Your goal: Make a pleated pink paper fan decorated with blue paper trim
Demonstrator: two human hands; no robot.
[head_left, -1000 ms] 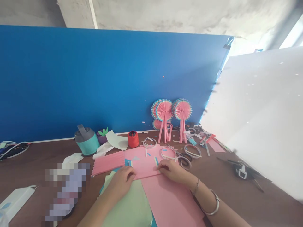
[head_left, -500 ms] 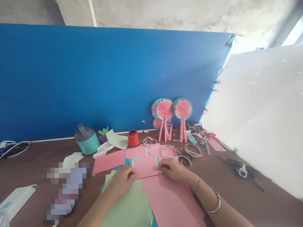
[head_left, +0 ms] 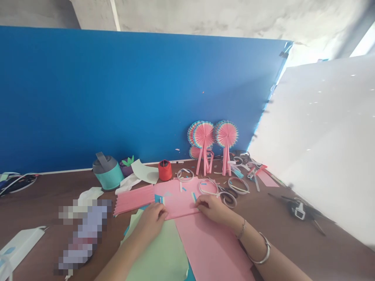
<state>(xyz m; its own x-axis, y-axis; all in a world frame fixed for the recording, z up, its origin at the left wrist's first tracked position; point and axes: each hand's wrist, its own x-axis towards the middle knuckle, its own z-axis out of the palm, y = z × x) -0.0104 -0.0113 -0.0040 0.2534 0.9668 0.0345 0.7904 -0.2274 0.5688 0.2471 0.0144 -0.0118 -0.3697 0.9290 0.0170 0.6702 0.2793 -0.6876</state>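
Note:
A sheet of pink paper (head_left: 180, 207) with a narrow fold along its near edge lies in front of me. My left hand (head_left: 152, 217) pinches its near left corner, fingers closed. At the near right corner my right hand (head_left: 211, 207) grips the same sheet between thumb and fingers; a bracelet and a bangle circle that wrist. Under the sheet are more pink paper (head_left: 216, 246) and pale green paper (head_left: 158, 249). To the left of the sheet rests an accordion-pleated pink paper (head_left: 134, 199).
Pink pleated paper fans (head_left: 204, 135) stand against the blue panel (head_left: 117, 97). Rolls of white tape (head_left: 238, 185), scissors (head_left: 230, 191) and a red spool (head_left: 165, 170) lie behind the paper. A teal container (head_left: 108, 173) stands back left, a black-and-white device (head_left: 299, 210) at the right.
Both hands stay at the near edge of the pink sheet, shifting only very slightly. The whole view has moved a little; nothing else visibly differs.

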